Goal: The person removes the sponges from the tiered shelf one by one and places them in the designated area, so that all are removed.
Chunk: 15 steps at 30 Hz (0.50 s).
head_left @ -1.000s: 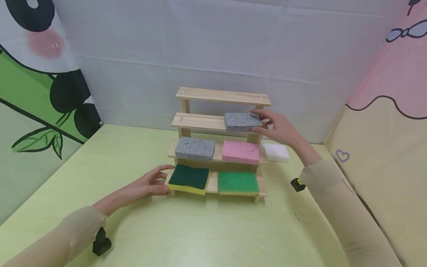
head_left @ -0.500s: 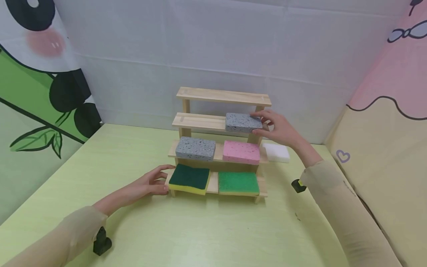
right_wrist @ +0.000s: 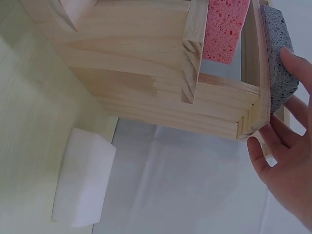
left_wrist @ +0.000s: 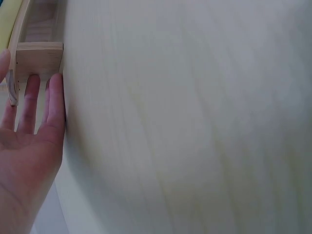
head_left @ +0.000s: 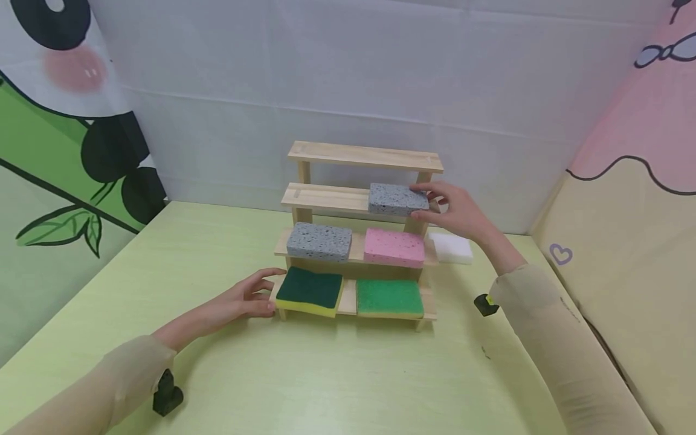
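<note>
A wooden stepped shelf point(head_left: 364, 155) stands at the back of the table. My right hand point(head_left: 455, 208) pinches the right end of a grey speckled sponge point(head_left: 398, 199), which lies on the second tier from the top. In the right wrist view the thumb and fingers meet that grey sponge point(right_wrist: 279, 58). At the lowest tier's left end, my left hand point(head_left: 239, 302) touches the shelf beside a dark green and yellow scouring sponge point(head_left: 309, 290). The left wrist view has its fingertips point(left_wrist: 57, 80) nearly straight against the shelf's side panel point(left_wrist: 39, 58).
A second grey sponge point(head_left: 319, 240) and a pink sponge point(head_left: 394, 246) share the third tier. To the right of the dark green one lies a bright green scouring sponge point(head_left: 389, 297). A white block point(head_left: 452, 248) sits on the table right of the shelf, near the pale back cloth point(head_left: 217, 145).
</note>
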Each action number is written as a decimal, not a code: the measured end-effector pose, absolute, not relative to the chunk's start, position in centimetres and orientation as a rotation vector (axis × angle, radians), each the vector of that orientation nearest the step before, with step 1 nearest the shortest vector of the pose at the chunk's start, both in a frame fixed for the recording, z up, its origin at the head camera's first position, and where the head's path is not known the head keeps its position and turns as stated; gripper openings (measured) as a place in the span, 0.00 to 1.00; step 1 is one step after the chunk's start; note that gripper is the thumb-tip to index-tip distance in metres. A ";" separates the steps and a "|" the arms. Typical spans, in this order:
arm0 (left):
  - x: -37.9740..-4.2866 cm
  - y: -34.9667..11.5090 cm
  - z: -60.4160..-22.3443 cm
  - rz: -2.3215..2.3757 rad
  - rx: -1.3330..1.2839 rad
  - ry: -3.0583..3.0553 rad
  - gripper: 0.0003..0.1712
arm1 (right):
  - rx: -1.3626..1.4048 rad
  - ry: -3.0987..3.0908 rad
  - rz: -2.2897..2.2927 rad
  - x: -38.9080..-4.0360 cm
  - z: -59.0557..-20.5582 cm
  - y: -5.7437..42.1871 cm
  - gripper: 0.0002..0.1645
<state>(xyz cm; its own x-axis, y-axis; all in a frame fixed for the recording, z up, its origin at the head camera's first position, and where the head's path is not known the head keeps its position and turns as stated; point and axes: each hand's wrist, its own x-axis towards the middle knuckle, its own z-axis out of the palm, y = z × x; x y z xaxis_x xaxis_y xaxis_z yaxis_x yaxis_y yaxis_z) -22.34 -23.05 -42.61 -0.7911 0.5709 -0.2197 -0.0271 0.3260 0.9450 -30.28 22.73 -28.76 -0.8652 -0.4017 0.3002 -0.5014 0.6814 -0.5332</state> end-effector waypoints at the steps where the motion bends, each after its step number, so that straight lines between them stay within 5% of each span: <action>1: -22.3 -23.0 -42.6 1.490 0.480 2.068 0.42 | 0.733 -2.732 0.944 -30.3 -28.8 22.8 0.34; 15: -22.3 -23.0 -42.5 1.484 0.476 2.074 0.42 | 0.699 -2.603 1.018 -28.8 -29.2 25.4 0.33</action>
